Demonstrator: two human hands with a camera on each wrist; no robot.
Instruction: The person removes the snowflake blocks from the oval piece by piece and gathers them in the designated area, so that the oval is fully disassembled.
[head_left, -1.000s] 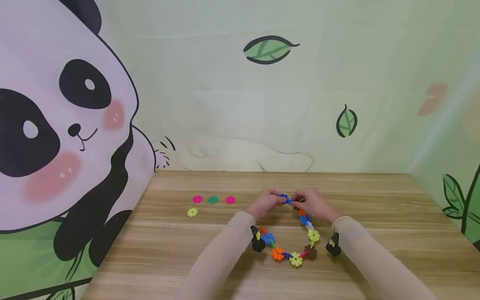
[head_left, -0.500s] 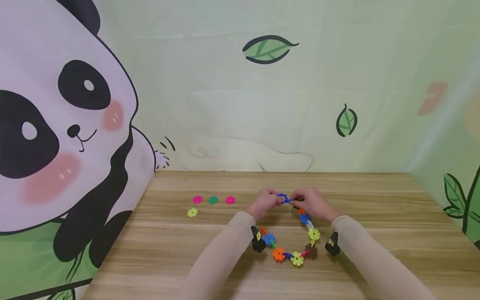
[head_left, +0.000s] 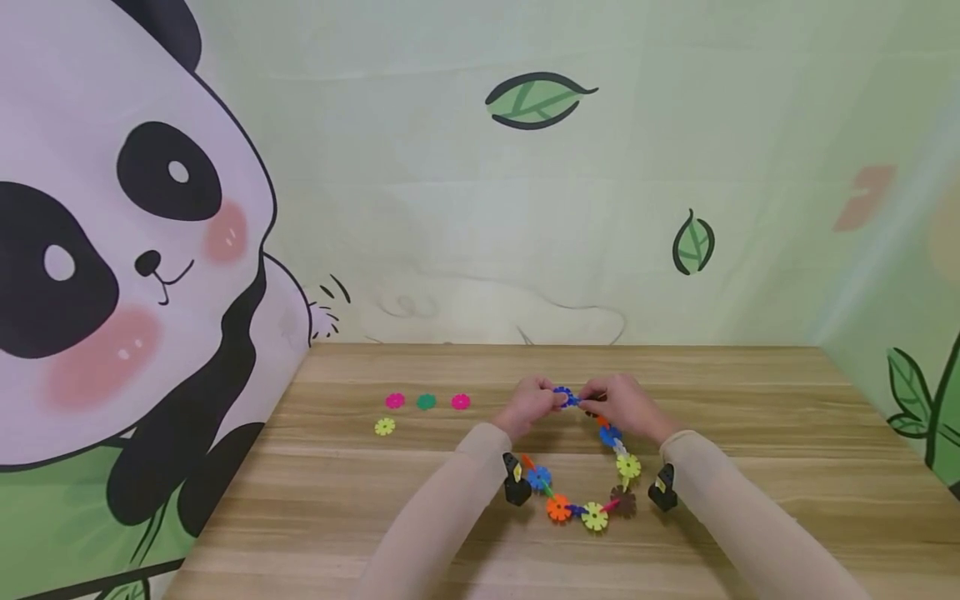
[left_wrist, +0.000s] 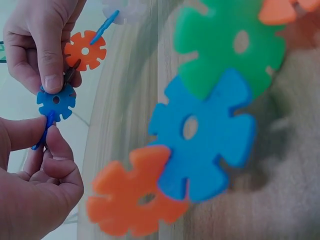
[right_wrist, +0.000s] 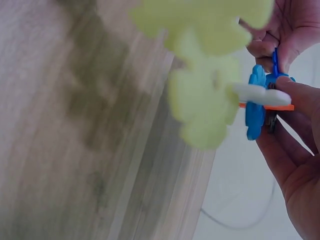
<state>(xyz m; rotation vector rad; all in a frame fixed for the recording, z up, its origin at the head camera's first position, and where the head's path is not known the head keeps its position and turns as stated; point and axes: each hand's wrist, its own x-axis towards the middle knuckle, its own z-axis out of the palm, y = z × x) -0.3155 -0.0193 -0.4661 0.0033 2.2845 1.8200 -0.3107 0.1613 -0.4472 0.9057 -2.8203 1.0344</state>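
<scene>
Both hands work close together over the table [head_left: 300, 508]: the left hand [head_left: 531, 406] pinches a dark-blue disc [left_wrist: 50, 121], the right hand [head_left: 625, 407] pinches a light-blue disc [left_wrist: 66, 103] beside a brown disc [left_wrist: 72, 70]. Taking 12 o'clock as the pale wall [head_left: 420, 192], the dark-blue disc sits at 3 o'clock from the left hand, the light-blue disc at 9 from the right. In the left wrist view the dark-blue disc stands edge-on, its long axis running 1 to 7 o'clock and meeting the rim of the face-on light-blue disc; whether their slots fully engage cannot be told. From the right hand the chain [head_left: 596, 522] leaves toward 6 o'clock and curves round to an orange end disc [head_left: 527, 461], at 6 o'clock from the left hand, which is nearer to it. Four loose discs [head_left: 426, 402] lie well apart toward 9 o'clock.
</scene>
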